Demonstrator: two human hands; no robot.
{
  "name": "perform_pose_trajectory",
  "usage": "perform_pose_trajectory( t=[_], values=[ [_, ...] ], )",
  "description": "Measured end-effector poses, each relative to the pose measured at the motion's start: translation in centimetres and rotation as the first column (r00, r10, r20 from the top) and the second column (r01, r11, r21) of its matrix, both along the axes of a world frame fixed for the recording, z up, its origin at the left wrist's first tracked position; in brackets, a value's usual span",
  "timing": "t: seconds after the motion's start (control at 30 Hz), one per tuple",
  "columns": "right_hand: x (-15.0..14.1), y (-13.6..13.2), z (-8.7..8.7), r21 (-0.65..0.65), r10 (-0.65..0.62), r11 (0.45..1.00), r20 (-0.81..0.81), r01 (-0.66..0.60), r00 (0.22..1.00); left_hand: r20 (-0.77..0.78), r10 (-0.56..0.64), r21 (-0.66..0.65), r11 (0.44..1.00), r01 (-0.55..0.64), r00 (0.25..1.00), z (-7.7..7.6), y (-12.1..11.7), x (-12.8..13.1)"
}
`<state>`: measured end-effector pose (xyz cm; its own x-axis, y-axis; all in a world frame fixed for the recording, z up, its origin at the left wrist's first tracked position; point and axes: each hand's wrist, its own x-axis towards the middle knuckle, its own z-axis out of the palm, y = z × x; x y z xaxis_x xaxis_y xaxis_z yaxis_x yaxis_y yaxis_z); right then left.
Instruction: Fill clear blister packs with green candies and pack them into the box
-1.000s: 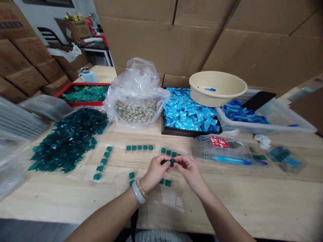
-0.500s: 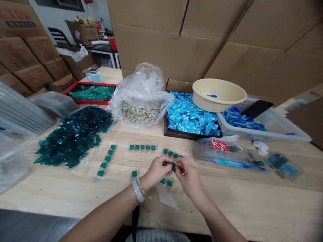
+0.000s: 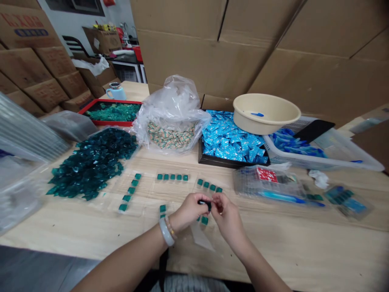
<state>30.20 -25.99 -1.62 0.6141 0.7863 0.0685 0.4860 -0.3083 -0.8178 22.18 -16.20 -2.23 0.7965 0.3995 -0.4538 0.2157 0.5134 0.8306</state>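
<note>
My left hand, wearing a pale bangle and a beaded bracelet, is closed around dark green glossy pieces; whether one or a few are in it I cannot tell. The fingertips of my right hand pinch at the right end of them. Beneath and around my hands, small green square pieces lie in rows in clear plastic trays: a slanting row at left, a straight row in the middle and another row just behind my fingers. More green squares show partly below my hands.
A heap of dark green pieces lies at left. Behind are a red tray, a plastic bag of small packets, a black box of blue packets, a cream basin and a white basket. Clear boxes lie at right.
My hands have shifted slightly lower, and more dark green shows between them. The far end of the row behind my fingers is now uncovered. The whole view has turned slightly.
</note>
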Motion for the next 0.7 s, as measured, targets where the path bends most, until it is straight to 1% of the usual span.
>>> perform_pose_trajectory(
  t=[0.03,0.07,0.1,0.17,0.23,0.27,0.33,0.4,0.47,0.5,0.53,0.57,0.63,0.7],
  values=[
    [0.1,-0.2,-0.1,0.035,-0.014,0.999,-0.037,0.015,0.999,-0.011,0.009,0.031,0.999,-0.009,1.0,0.0,-0.1,0.0],
    [0.2,-0.4,-0.3,0.072,-0.024,0.997,-0.07,0.029,0.997,-0.009,0.012,0.026,1.0,-0.012,1.0,0.0,-0.2,0.1],
    [0.4,-0.8,-0.5,0.104,-0.026,0.994,-0.091,0.035,0.996,0.001,0.009,-0.014,1.0,-0.009,1.0,0.0,-0.3,0.1],
    [0.7,-1.6,-0.9,0.148,0.011,0.989,-0.088,0.002,0.996,0.028,-0.009,-0.116,0.993,0.012,1.0,-0.2,-0.6,0.2],
    [1.0,-2.5,-1.2,0.161,0.063,0.986,-0.054,-0.053,0.997,0.034,-0.04,-0.156,0.987,0.045,0.999,-0.4,-1.0,0.4],
    [1.1,-2.9,-1.3,0.164,0.073,0.984,-0.042,-0.065,0.996,0.028,-0.06,-0.148,0.987,0.063,0.998,-0.5,-1.1,0.6],
    [1.2,-3.7,-1.5,0.172,0.055,0.984,-0.034,-0.048,0.998,0.013,-0.109,-0.108,0.988,0.11,0.994,-0.5,-1.5,1.0],
    [1.6,-4.4,-1.8,0.162,0.037,0.986,-0.037,-0.03,0.999,0.01,-0.186,-0.087,0.979,0.186,0.983,-0.5,-1.9,1.5],
    [2.3,-5.0,-2.2,0.13,0.009,0.991,-0.023,-0.006,1.0,0.012,-0.277,-0.078,0.958,0.277,0.961,-0.6,-2.1,2.0],
    [2.8,-5.2,-2.4,0.104,-0.021,0.994,0.01,0.02,1.0,-0.001,-0.306,-0.071,0.95,0.305,0.952,-0.6,-2.2,2.2],
    [3.3,-5.3,-2.5,0.071,-0.056,0.996,0.064,0.051,0.996,-0.023,-0.311,-0.054,0.949,0.309,0.95,-0.7,-2.1,2.3],
    [4.0,-5.2,-2.7,0.031,-0.084,0.996,0.138,0.081,0.987,-0.051,-0.289,-0.022,0.957,0.288,0.956,-0.7,-1.8,2.4],
    [5.3,-4.5,-3.0,-0.075,-0.095,0.99,0.299,0.123,0.95,-0.099,-0.175,0.096,0.978,0.184,0.98,-0.5,-0.6,2.3],
    [6.5,-3.2,-3.3,-0.223,-0.03,0.966,0.404,0.131,0.914,-0.101,-0.033,0.244,0.968,0.057,0.994,0.1,1.8,1.4]
  ],
)
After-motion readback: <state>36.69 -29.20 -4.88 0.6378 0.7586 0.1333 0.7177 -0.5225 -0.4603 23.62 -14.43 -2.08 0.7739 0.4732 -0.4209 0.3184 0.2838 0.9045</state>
